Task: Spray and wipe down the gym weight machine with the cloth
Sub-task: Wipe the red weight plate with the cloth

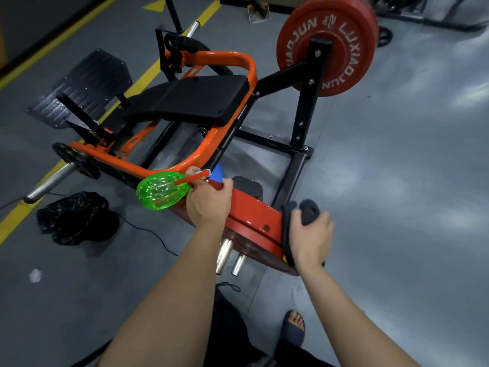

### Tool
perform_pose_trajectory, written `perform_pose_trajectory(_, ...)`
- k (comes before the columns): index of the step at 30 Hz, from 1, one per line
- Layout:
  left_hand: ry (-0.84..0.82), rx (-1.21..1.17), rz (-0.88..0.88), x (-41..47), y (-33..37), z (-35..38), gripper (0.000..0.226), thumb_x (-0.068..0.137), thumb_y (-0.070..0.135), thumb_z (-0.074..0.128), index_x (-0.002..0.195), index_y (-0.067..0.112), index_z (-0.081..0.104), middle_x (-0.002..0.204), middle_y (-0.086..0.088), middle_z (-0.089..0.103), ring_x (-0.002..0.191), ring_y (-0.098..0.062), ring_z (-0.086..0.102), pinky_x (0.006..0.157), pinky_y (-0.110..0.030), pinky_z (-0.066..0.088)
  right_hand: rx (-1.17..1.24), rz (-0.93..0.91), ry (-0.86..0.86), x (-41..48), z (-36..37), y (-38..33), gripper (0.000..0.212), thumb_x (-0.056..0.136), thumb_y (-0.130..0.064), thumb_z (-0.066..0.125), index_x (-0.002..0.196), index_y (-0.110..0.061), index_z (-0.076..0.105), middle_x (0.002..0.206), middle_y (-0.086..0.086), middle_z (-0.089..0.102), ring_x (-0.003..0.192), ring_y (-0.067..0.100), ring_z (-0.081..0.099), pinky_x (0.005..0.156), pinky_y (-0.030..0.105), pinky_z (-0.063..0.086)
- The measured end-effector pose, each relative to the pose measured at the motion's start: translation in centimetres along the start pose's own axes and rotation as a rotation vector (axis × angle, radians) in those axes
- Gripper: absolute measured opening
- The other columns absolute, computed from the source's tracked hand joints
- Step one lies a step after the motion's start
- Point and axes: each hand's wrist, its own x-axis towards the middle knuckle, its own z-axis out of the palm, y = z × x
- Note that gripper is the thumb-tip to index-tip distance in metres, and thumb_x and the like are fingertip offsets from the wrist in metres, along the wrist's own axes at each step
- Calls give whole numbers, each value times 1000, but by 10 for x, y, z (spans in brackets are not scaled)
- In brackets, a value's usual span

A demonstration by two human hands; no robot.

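Note:
The weight machine has an orange tube frame [201,152], a black seat pad [195,99] and black uprights. A near red weight plate [254,215] sits right below my hands. My left hand [209,202] grips the red trigger head of a green spray bottle [161,190], which is tipped on its side and points left over the plate's upper edge. My right hand [312,237] holds a dark grey cloth [304,213] bunched against the right edge of that red plate.
A second red plate [341,46] hangs on the far black upright. A black plastic bag [76,218] and a thin cable lie on the grey floor at the left, beside a yellow floor line [23,210]. A chrome bar [50,184] sticks out leftward. My sandalled foot [293,327] stands below.

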Motion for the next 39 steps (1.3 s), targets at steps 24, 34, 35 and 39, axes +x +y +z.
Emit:
perform_pose_trajectory(24,-126,-29,-138,37,-15,-8,57,77,58,53,94,6,67,91,-12,70,90,-34,65,82,-40,52,-270,-657,10,-33,11,-49,51,72,-60,56,100,-17,59,98,5,57,94,31,56,73,41,48)
perform_pose_trajectory(34,-222,-179,-144,70,-38,-11,35,82,48,60,79,13,62,89,-11,67,91,-33,65,86,-40,53,-247,-1060,-130,-21,12,-47,46,68,-54,68,97,-19,62,92,3,51,86,27,53,71,38,47)
perform_pose_trajectory(35,-224,-203,-139,73,-41,-11,34,79,48,60,75,15,59,89,-13,68,91,-34,65,87,-43,54,-224,-1022,-131,-18,9,-40,45,69,-53,66,98,-19,63,92,3,51,86,28,53,71,39,48)
perform_pose_trajectory(39,-261,-230,-166,91,-55,-8,38,84,43,64,93,6,63,107,-18,65,100,-36,62,92,-43,50,-178,-880,-97,-11,2,-24,43,66,-47,74,96,-18,62,89,1,48,84,25,53,69,37,49)
